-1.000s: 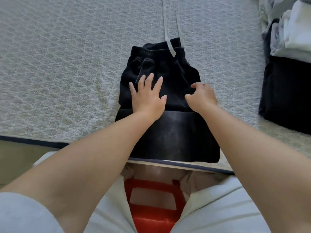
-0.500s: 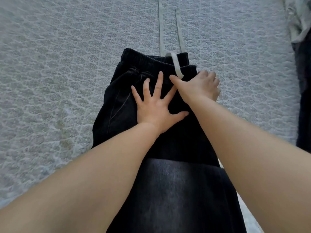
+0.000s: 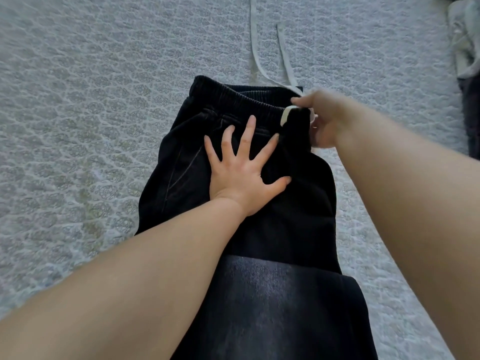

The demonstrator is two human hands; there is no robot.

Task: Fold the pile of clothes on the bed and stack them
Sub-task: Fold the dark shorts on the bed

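Pressing flat on the black pants (image 3: 291, 211), the left hand (image 3: 241, 175) has all its fingers spread wide and straight, palm down just below the elastic waistband (image 3: 233, 96). It isn't gripping anything, just pinning the fabric. The right hand (image 3: 322, 118) is a bit blurry, but its fingers curl around the right corner of the waistband, right where the pale drawstring (image 3: 267, 55) comes out, so it's pinching that corner of the pants. The pants lie lengthwise on the gray patterned bedspread (image 3: 91, 113), waistband at the far end, and the faded leg part runs down toward the bottom edge. The drawstring's two ends trail away across the bedspread. Some other clothes (image 3: 465, 48) peek in at the top right edge.

Compared with half a second ago, the left hand has barely moved and is flattened the same way. The right hand has slid off the front of the waistband out to its right corner and closed on it.
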